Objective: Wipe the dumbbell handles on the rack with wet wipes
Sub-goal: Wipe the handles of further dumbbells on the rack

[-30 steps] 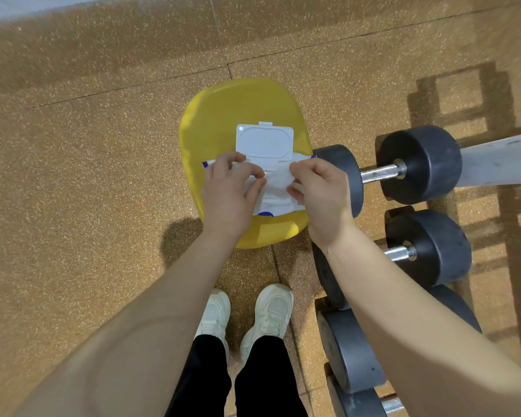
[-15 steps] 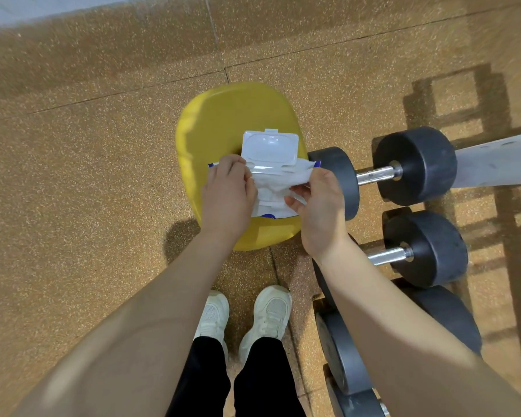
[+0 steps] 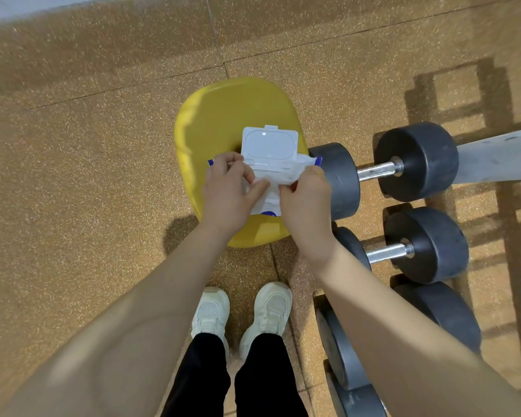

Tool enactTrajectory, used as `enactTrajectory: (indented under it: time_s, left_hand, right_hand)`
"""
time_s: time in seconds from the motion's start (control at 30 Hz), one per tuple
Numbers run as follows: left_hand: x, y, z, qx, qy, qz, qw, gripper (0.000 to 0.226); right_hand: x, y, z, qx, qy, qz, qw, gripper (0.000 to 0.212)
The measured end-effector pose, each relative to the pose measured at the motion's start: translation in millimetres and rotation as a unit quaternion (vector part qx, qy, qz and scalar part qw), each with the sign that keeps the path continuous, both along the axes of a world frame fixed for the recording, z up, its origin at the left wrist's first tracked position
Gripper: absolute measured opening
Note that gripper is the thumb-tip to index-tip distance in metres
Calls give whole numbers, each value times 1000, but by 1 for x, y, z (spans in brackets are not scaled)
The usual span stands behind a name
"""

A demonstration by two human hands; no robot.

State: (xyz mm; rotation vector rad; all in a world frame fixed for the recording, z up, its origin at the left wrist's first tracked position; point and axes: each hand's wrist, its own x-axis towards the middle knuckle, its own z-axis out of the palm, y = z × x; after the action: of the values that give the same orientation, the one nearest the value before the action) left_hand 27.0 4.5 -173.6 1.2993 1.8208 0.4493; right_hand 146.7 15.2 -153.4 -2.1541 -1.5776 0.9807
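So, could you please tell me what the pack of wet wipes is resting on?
The pack of wet wipes lies on a yellow stool, lid flipped open. The left hand and right hand cover much of it, so where it meets the seat is mostly hidden.

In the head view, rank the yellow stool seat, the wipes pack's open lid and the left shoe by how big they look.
1. Yellow stool seat, clearly the largest.
2. and 3. Open lid and left shoe look about alike; the lid sits nearer the camera, so I won't rank them.
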Motion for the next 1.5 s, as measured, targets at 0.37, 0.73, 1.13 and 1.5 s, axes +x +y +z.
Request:
enactTrajectory:
  time_s: [0.37,0.73,1.13,1.5]
  left_hand:
    - [7,-6,-6,53,75,-6,996,26]
    - [5,5,10,2,38,16,999,31]
    - [12,0,42,-219,-356,109,902,16]
    - [13,1,46,-131,-403,189,886,5]
  right_hand:
    - [15,-1,-1,-83,354,-125,923,21]
    - [40,20,31,-155,466,-192,850,18]
    - [44,12,29,-201,592,-242,742,19]
    - [23,1,32,5,262,6,965,13]
